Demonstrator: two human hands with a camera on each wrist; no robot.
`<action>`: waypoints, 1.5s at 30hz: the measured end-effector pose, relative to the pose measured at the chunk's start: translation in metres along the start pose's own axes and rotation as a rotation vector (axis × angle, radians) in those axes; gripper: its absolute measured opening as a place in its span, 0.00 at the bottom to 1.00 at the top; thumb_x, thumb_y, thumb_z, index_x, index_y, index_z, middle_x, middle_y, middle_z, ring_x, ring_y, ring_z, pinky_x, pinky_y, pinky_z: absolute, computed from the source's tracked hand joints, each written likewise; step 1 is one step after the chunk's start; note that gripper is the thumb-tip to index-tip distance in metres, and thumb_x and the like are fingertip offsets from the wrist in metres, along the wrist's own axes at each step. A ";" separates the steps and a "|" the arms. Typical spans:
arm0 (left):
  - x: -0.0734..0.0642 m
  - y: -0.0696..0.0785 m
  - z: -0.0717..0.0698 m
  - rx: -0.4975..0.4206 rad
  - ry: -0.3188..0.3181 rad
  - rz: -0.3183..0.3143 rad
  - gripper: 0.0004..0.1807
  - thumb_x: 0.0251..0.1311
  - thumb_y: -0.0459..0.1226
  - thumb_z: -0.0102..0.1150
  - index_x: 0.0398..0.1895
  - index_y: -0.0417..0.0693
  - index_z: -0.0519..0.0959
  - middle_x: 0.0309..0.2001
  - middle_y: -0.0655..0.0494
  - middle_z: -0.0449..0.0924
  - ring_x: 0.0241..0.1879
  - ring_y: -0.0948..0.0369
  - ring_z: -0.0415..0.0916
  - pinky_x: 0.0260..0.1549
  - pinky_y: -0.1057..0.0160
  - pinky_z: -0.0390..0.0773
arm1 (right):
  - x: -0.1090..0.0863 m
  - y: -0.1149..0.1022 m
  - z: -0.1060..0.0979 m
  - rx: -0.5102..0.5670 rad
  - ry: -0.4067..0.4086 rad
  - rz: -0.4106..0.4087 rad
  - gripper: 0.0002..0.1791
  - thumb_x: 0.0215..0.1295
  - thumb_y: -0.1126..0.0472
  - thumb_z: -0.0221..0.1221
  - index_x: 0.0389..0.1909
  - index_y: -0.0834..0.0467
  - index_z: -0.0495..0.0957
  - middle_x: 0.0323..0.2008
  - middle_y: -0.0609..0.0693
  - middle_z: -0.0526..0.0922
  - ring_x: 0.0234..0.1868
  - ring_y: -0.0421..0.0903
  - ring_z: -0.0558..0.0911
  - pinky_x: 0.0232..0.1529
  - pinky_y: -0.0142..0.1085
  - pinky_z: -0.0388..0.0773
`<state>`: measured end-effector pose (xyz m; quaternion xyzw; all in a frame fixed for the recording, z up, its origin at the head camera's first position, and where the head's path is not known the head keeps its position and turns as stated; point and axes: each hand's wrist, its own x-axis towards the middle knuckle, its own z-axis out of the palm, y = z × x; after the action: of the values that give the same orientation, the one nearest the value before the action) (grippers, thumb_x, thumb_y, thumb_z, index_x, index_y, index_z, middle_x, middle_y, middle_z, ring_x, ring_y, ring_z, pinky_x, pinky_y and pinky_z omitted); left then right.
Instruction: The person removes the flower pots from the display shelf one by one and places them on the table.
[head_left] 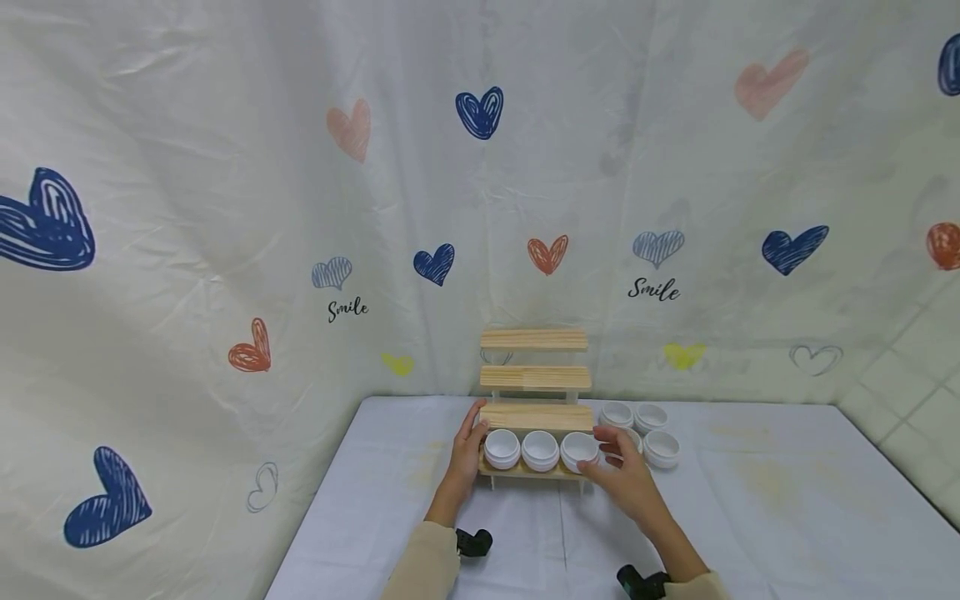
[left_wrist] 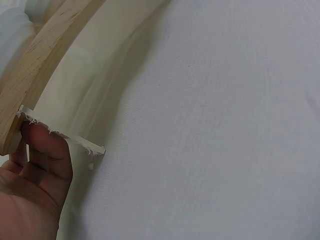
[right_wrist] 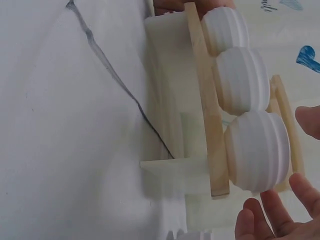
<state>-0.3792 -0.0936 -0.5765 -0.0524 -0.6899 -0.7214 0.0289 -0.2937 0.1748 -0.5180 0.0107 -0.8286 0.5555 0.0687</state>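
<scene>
Head view: grips the left end of a tiered wooden rack (head_left: 536, 417) with the left hand (head_left: 465, 446). Sets the right hand (head_left: 622, 471), fingers parted wide, around the right-hand jar (head_left: 580, 450) on the lowest board (head_left: 528, 472). Shows a left jar (head_left: 502, 448) just beside the left fingers, and a middle jar (head_left: 540, 450) between the two hands. Shows also four more white jars (head_left: 662, 448) on the white cloth (head_left: 360, 508), beside and partly behind the right fingers.

Left wrist view: bends the left fingers under the board's end, holding it close by a pale leg (left_wrist: 75, 136).

Right wrist view: leaves the right thumb just clear of the right-hand jar; cannot tell whether touching it with the other fingertips.
</scene>
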 end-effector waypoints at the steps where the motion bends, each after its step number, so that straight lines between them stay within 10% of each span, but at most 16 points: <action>1: 0.000 0.001 0.000 -0.002 0.001 0.000 0.28 0.79 0.47 0.45 0.79 0.62 0.62 0.78 0.50 0.61 0.76 0.50 0.57 0.76 0.40 0.50 | 0.001 0.001 0.001 -0.008 -0.003 -0.001 0.39 0.61 0.58 0.71 0.69 0.61 0.65 0.66 0.59 0.72 0.65 0.55 0.72 0.68 0.52 0.67; 11: -0.001 0.006 -0.001 0.000 -0.005 -0.017 0.27 0.79 0.45 0.46 0.79 0.61 0.63 0.79 0.48 0.60 0.77 0.48 0.56 0.76 0.38 0.48 | 0.002 0.007 0.008 -0.016 -0.005 -0.012 0.39 0.61 0.58 0.72 0.69 0.62 0.64 0.65 0.60 0.72 0.64 0.56 0.73 0.66 0.51 0.67; 16: -0.011 0.027 -0.004 0.002 -0.041 -0.029 0.28 0.78 0.43 0.47 0.79 0.55 0.63 0.65 0.46 0.75 0.63 0.55 0.69 0.70 0.48 0.60 | 0.001 0.008 0.011 -0.003 -0.007 -0.008 0.38 0.61 0.59 0.72 0.69 0.62 0.64 0.65 0.59 0.72 0.64 0.54 0.73 0.65 0.48 0.68; 23: -0.002 0.004 -0.001 0.036 -0.006 -0.030 0.29 0.79 0.50 0.45 0.80 0.62 0.61 0.60 0.50 0.76 0.56 0.63 0.71 0.65 0.56 0.63 | 0.004 0.012 0.014 -0.004 -0.002 0.007 0.37 0.62 0.59 0.71 0.68 0.61 0.65 0.64 0.58 0.72 0.65 0.53 0.72 0.65 0.49 0.67; 45: -0.006 0.019 -0.004 0.002 -0.048 -0.054 0.30 0.79 0.44 0.46 0.80 0.54 0.59 0.47 0.57 0.80 0.49 0.64 0.74 0.60 0.60 0.67 | 0.005 0.012 0.013 -0.023 0.003 -0.017 0.36 0.61 0.58 0.72 0.67 0.62 0.68 0.61 0.57 0.76 0.62 0.51 0.74 0.62 0.42 0.70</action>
<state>-0.3716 -0.0991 -0.5581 -0.0510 -0.6924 -0.7196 -0.0073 -0.3010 0.1679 -0.5333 0.0160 -0.8346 0.5455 0.0750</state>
